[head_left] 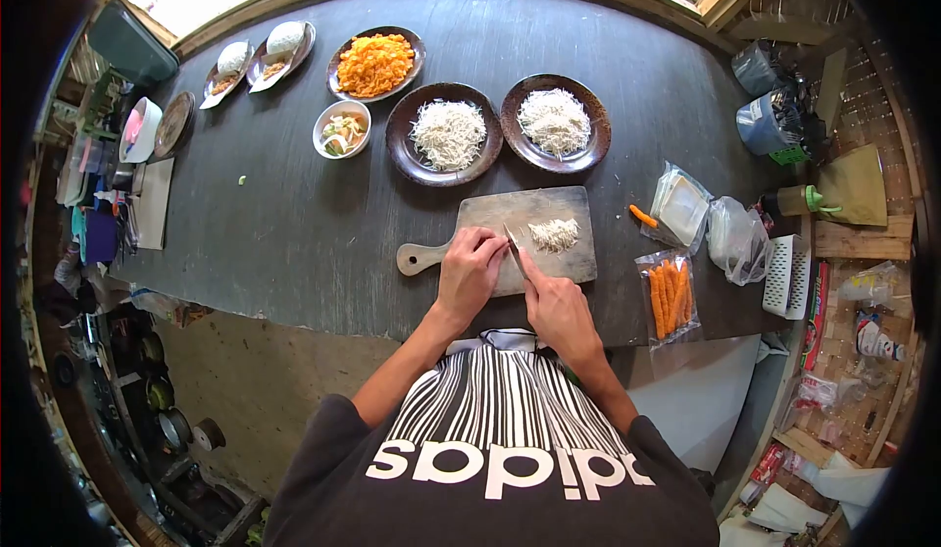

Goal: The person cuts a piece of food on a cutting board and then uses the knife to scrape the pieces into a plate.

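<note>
A wooden cutting board (573,270) with a handle at its left lies at the table's near edge. My right hand (559,314) is closed round a knife (515,243), whose blade points up and left over the board. Just left of the blade, my left hand (472,271) has its fingers bent together on the board; what they hold, if anything, is too small to make out. A small pile of white shreds (554,235) lies on the board, right of the knife. Beyond the board stand two dark plates of white shreds (448,135) (554,123).
Farther left are a plate of orange food (375,65), a small white bowl (342,130) and two plates with white mounds (286,37). At right lie bagged orange sticks (670,297), plastic bags (737,239) and a white basket (787,275).
</note>
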A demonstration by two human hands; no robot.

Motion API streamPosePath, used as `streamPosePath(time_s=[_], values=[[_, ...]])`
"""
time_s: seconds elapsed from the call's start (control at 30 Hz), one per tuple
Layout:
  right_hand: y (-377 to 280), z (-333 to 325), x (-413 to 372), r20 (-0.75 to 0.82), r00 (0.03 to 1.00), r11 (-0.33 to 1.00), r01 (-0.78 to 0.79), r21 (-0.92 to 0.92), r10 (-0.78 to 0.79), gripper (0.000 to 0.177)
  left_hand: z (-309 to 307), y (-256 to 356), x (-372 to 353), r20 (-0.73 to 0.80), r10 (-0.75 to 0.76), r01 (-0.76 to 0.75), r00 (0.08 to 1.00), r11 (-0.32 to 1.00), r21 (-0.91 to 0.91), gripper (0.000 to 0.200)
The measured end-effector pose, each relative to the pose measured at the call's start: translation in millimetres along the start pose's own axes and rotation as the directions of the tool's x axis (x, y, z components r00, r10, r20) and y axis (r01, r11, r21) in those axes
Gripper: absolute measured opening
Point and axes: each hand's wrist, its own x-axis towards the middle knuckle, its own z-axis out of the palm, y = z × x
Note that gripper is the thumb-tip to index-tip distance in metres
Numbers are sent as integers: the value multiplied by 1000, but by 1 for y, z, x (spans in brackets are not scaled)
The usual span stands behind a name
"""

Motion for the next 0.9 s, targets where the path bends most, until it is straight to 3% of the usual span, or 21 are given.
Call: streamPosePath(time_s=[0.5, 0.9], values=[[-4, -5, -2, -21, 999, 999, -29, 24, 29, 53, -2, 0, -1, 17, -10, 10, 1000, 1000, -14, 15], [-10, -11, -20, 77, 995, 998, -61, -34, 64, 53, 1, 1, -2, 2, -30, 30, 1000, 999, -20, 13]])
